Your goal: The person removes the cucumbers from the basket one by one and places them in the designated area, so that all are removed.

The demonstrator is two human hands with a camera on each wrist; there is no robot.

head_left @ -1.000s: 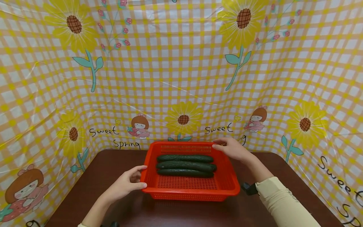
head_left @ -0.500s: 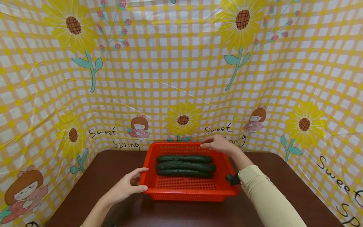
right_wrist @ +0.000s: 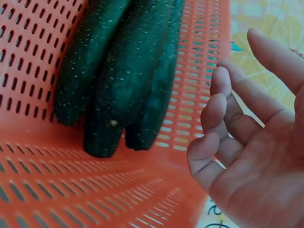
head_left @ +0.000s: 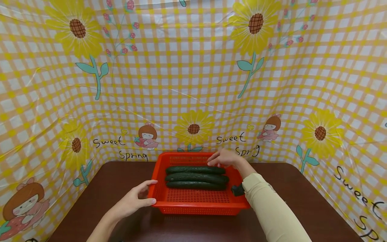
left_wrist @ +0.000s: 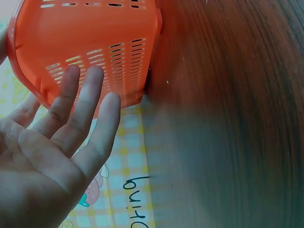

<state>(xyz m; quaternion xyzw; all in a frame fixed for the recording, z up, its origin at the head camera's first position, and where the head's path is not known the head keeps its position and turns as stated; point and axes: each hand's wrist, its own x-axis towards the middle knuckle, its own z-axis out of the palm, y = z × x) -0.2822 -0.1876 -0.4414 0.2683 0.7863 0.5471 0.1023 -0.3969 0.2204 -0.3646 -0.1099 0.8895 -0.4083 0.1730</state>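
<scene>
Several long dark green cucumbers (head_left: 196, 177) lie side by side in a red plastic basket (head_left: 199, 204) with slotted walls. In the right wrist view, one cucumber (right_wrist: 128, 71) rests on top of another whose end pokes out below. My left hand (head_left: 128, 203) touches the basket's left rim with thumb and index finger. Its other fingers (left_wrist: 90, 102) stretch out, spread, beside the outer wall. Above the basket's back right part hovers my right hand (head_left: 227, 158), fingers loosely bent and holding nothing, close to the far cucumber.
The basket stands on a dark brown wooden table (head_left: 121, 178). Behind and at both sides hangs a yellow checked cloth (head_left: 169, 84) with printed flowers. A small black device (head_left: 238, 190) sits at the right wrist.
My right hand has moved left from the basket's back right corner, dropping slightly over the basket toward the cucumbers. The left hand stays at the left rim.
</scene>
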